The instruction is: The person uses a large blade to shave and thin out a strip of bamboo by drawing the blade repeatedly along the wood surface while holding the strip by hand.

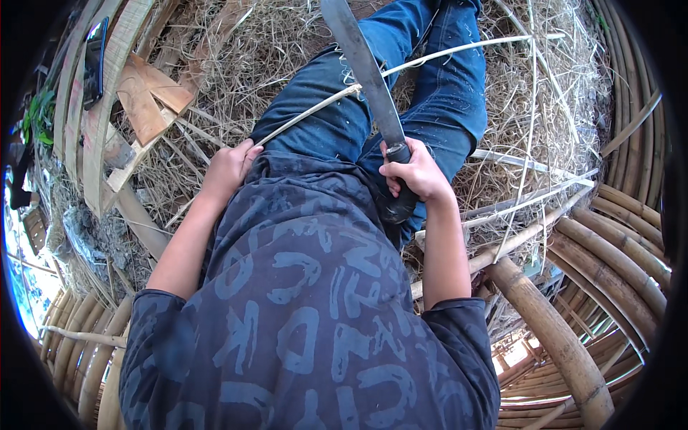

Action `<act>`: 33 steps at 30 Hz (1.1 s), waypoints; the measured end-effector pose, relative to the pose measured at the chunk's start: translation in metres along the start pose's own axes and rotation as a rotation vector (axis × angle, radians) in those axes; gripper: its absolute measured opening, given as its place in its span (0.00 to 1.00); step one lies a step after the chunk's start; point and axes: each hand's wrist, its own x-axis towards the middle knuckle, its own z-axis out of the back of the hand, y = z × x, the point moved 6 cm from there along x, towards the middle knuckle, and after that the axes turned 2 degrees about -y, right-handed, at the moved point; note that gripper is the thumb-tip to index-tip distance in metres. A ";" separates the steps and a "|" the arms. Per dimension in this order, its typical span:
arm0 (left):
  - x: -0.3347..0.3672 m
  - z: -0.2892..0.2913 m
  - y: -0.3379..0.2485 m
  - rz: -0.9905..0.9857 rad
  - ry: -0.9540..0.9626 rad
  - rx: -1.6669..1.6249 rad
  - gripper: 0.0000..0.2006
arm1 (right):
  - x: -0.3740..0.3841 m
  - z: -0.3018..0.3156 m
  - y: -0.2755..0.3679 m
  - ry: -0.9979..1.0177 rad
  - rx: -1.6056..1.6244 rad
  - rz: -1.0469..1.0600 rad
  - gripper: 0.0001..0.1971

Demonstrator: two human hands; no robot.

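Observation:
A machete with a long dark blade and a black handle is in my right hand, whose fingers wrap round the grip. The blade points away from me, over my legs in blue jeans. My left hand, closed beside my left hip, holds the near end of a thin pale bamboo strip. This strip slants up to the right across my thighs and passes behind the blade. Frayed fibres show on it just left of the blade. Whether the edge touches the strip, I cannot tell.
Dry shavings cover the ground around my legs. Wooden planks stand at the left with a dark phone-like device and cut wood pieces by them. Bamboo poles and loose strips lie close on my right.

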 end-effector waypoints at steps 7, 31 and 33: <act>0.001 -0.001 0.001 0.011 -0.014 -0.117 0.16 | 0.006 -0.026 0.005 -0.059 0.165 0.163 0.10; 0.001 0.000 0.006 0.054 0.051 -0.066 0.15 | 0.021 0.094 0.091 -0.483 -0.198 0.312 0.06; 0.004 -0.001 0.002 0.030 0.055 -0.074 0.16 | 0.024 0.106 0.088 -0.616 -0.084 0.364 0.05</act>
